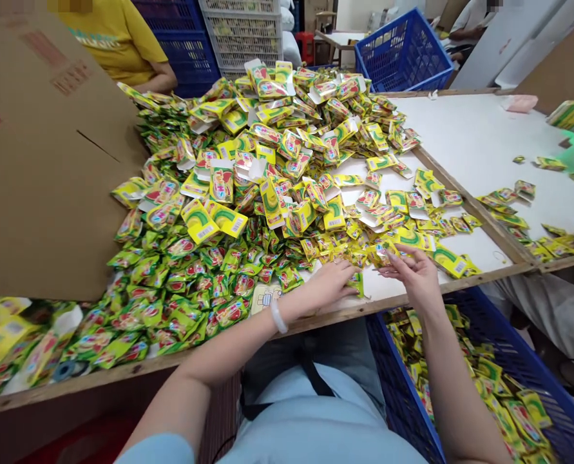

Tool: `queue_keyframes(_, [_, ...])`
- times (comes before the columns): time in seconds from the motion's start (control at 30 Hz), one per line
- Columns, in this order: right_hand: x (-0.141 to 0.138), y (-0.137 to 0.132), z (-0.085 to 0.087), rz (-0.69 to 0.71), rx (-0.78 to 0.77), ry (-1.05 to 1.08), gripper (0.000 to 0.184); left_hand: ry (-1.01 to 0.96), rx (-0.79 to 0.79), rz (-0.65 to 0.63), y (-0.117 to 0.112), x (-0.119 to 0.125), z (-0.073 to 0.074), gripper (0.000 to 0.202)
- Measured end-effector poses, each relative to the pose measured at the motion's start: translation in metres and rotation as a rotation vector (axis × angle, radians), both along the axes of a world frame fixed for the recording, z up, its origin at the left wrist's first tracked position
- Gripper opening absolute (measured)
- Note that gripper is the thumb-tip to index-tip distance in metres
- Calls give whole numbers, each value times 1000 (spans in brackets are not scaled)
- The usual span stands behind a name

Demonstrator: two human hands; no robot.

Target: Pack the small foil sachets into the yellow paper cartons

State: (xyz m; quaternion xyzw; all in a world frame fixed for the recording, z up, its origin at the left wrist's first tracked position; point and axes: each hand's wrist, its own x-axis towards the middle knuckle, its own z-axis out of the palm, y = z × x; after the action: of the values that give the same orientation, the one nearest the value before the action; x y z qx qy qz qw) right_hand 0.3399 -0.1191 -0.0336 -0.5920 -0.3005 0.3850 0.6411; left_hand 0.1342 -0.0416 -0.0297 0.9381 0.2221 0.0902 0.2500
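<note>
My left hand [331, 283], a pale bangle on its wrist, is at the table's front edge with its fingers curled over a small green packet [357, 284]. To its right, my right hand [418, 276] hovers with fingers pointing left and somewhat apart. A small yellow candy packet [382, 253] is just beyond its fingertips; whether they touch it is unclear. Behind both hands spreads a heap of yellow boxes [272, 200] with fruit prints, several with open flaps. Loose green packets [185, 296] cover the table on the left.
A large cardboard carton [45, 167] stands at the left. Wooden strips [470, 200] edge and divide the white table. Below right is a blue crate [397, 380] of yellow packets. Another blue crate [402, 55] tilts behind the table. A person in a yellow shirt [117, 38] is across the table.
</note>
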Motion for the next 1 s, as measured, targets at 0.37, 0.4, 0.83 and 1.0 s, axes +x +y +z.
queue_keyframes(0.37, [-44, -29, -1, 352, -10, -127, 29, -233, -332, 294, 4, -5, -3, 19])
queue_keyframes(0.4, [-51, -26, -1, 364, 0, -215, 27, -269, -386, 349, 1, -8, 1, 21])
queue_keyframes(0.83, [-67, -2, -16, 27, 39, -880, 33, -623, -823, 354, -12, -22, -5, 37])
queue_keyframes(1.0, [-64, -1, -15, 302, 24, -314, 49, -639, -552, 378, -13, -24, -7, 24])
